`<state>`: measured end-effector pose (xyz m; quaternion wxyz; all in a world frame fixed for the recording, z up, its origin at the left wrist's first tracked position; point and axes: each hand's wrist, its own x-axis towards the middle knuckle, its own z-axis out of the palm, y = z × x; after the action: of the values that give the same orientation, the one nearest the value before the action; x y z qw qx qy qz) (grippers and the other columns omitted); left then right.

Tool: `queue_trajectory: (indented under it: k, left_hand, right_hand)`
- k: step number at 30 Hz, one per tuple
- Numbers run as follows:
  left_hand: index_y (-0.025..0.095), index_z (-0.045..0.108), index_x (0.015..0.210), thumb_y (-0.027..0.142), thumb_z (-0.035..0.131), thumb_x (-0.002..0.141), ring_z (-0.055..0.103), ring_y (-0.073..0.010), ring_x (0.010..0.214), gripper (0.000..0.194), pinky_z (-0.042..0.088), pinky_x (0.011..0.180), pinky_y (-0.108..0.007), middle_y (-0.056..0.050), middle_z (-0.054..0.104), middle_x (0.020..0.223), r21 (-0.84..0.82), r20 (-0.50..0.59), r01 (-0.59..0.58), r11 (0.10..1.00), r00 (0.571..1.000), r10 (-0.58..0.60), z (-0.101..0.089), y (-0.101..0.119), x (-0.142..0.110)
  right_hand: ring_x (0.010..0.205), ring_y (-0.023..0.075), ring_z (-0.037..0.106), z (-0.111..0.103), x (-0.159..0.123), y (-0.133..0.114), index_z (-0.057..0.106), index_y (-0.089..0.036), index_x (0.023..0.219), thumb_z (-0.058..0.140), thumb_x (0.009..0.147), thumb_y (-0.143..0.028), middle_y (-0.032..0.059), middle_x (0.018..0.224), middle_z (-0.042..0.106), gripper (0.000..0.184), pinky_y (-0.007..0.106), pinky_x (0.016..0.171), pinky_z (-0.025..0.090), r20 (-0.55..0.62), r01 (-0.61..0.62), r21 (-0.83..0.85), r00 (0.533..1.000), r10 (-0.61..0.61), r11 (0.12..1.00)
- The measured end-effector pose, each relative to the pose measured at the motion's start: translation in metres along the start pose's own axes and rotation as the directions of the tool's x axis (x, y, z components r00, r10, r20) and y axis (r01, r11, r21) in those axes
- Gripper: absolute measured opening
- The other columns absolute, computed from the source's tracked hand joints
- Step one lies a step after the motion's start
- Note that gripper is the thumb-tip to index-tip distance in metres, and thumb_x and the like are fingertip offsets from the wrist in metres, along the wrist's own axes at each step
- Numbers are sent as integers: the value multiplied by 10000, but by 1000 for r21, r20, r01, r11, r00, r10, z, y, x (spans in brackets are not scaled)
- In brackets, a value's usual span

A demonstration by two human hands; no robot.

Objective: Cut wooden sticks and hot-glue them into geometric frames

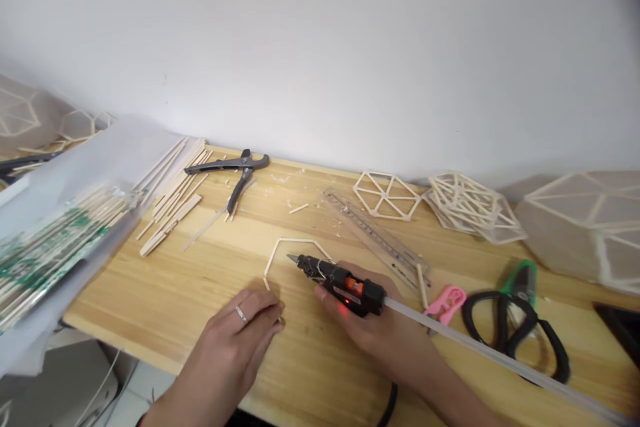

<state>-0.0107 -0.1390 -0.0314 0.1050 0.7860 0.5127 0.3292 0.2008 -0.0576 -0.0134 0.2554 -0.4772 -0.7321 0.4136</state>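
Observation:
My right hand (pixel 373 317) is wrapped round a black hot glue gun (pixel 345 287) with a red light glowing on its side. A long clear glue stick (pixel 480 343) trails from its back end. The nozzle points left, over a partly outlined polygon of thin wooden sticks (pixel 295 240) lying on the table. Below the outline's left corner, my left hand (pixel 240 330) is closed with its fingers pinched together. A short wooden stick (pixel 267 283) from that corner runs in behind these fingers, its far part hidden.
Black-handled cutters (pixel 240 170) lie beside loose wooden sticks (pixel 173 220) and a bagged bundle (pixel 65 240). At the right are a clear ruler (pixel 373 233), a finished hexagon frame (pixel 386 195), stacked frames (pixel 470 207), a pink clip (pixel 447 305), black-handled scissors (pixel 515 327) and a covered polyhedron (pixel 590 227).

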Motion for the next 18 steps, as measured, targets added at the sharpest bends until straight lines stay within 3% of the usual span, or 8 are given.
queue_trajectory:
  k: [4, 10, 18]
  left_hand:
    - [203, 651, 1170, 145, 531, 999, 706, -162, 1009, 216, 617, 908, -251, -64, 715, 1099, -27, 18, 32, 999, 999, -31, 1, 1, -2]
    - [185, 649, 1158, 140, 559, 986, 695, -171, 1022, 199, 606, 922, -264, -71, 712, 1096, -29, 19, 44, 999, 999, -43, 2, 0, -1]
    - [157, 681, 1111, 166, 568, 988, 698, -169, 1011, 168, 589, 938, -259, -77, 722, 1080, -13, -21, -6, 1000, 1000, 6, 3, -2, 0]
  right_hand:
    - [647, 207, 610, 0, 0, 0, 563, -254, 743, 565, 925, -409, 4, 688, 621, 239, 320, 623, 497, -12, -11, -33, 1000, 11, 999]
    - [578, 174, 523, -1, 1, -3, 486, -256, 696, 564, 931, -390, -25, 624, 536, 281, 295, 547, 448, 16, -15, -2, 1000, 15, 1000]
    - [597, 157, 542, 3, 0, -1, 493, -251, 738, 601, 943, -319, -23, 673, 544, 242, 275, 565, 438, 11, 177, 22, 984, -177, 984]
